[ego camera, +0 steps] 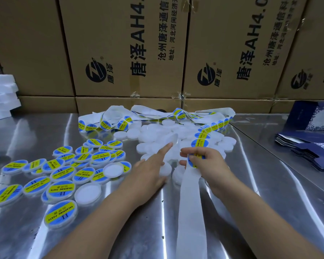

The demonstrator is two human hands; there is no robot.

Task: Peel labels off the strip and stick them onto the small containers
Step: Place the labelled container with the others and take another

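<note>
Left hand (150, 171) spread, forefinger straight, fingers resting on a blank container (166, 169), right hand (206, 161) pinching a blue-and-yellow label (194, 161) on the white strip (191, 206) – steel desk (241, 193) beneath, labelled containers (62, 173) left, blank pile (157, 130) beyond, cardboard boxes (120, 43) behind.

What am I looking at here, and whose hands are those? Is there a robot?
No robot here, just a person working. The one picture comes from a camera on their head, so you look down at their own two hands. On the shiny metal table lie small round tubs: plain white containers in the middle, labelled containers with blue-and-yellow stickers on the left. The right hand pinches a long label strip at a sticker. The left hand reaches flat among the plain ones, one finger pointing. Big cardboard boxes stand behind.
</note>
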